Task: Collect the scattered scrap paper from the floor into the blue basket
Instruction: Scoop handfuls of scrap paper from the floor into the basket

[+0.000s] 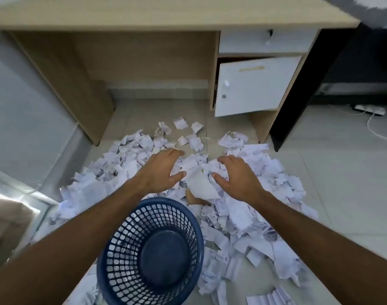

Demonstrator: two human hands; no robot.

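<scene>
At the centre of the frame we keep both hands over the scrap paper [243,172], which lies in a wide heap on the tiled floor [342,172] in front of the desk [144,16]. Our left hand [159,172] and our right hand [238,177] are spread, fingers apart and a little bent, with a gap between them; they hold nothing yet, and we judge this pose is to rake a bunch of pieces together from two sides. Lower in the frame, just under our forearms, the blue basket [126,249] stands upright among the paper, and its inside looks empty, so it is close for dropping each handful. Some loose pieces lie further up the frame, under the desk. At the upper right a white cabinet door [254,84] hangs crooked, and at the far right a white cable [372,128] runs on the floor. Nothing blocks our hands, but the basket wall stands near our left forearm.
</scene>
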